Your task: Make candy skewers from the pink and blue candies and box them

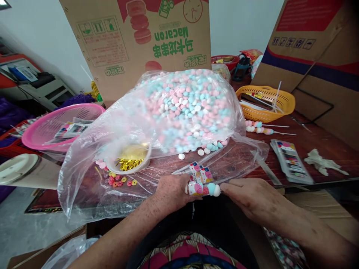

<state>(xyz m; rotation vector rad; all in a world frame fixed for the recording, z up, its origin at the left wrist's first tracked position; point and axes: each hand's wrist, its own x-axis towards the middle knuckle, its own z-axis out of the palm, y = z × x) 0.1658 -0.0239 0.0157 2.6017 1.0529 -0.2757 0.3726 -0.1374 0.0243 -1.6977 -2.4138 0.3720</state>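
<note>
I sat at a dark wooden tabletop point(308, 145) with a big clear plastic bag of candy point(185, 108), pink, blue and white pieces, as my landmark. Just in front of that bag, at the near edge, my left hand point(171, 192) had its fingers closed round a small wrapped candy skewer point(203, 189), and my right hand point(249, 198) pinched its white end with the fingertips. More printed wrappers point(198, 172) lay between my hands and the bag. Tucked under the bag's loose left flap sat a white bowl point(129, 160) of gold twist ties, with small coloured candy rings point(119, 181) scattered just before it. Left of the bag stood a pink basket point(56, 127); to its right, an orange basket point(266, 102), finished skewers point(260, 129) and a stack of printed sleeves point(291, 160). Behind the bag a cardboard box point(134, 41) marked "Macaron" stood upside down against a pale wall, with another carton point(316, 63) further right.
</note>
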